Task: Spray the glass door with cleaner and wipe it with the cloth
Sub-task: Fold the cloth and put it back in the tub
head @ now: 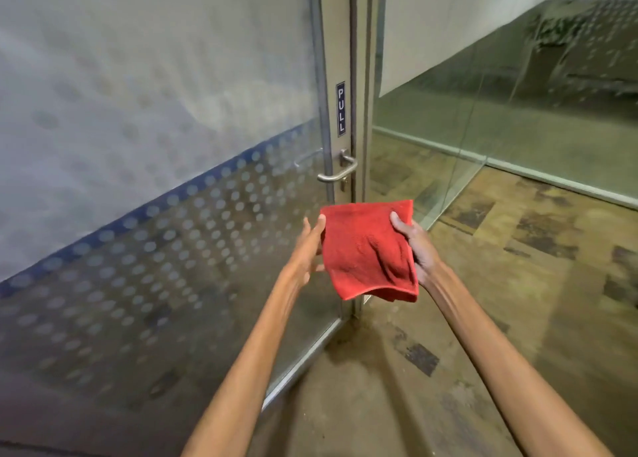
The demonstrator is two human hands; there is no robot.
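My right hand (416,246) grips the red cloth (369,249) mid-frame; my left hand (309,246) is open, fingertips touching its edge. Frosted glass door (155,180) fills the left, its lever handle (336,171) just above the cloth.

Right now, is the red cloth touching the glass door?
Apart. The head view shows the red cloth held up in the right hand, out in front of the glass door, with floor visible beneath it.

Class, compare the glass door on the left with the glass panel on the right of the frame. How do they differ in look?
The glass door is frosted, with a dotted pattern and a blue band; the glass panel is clear and shows the floor beyond. The door carries a metal handle and a PULL sign; the panel has neither. Both are metal-framed.
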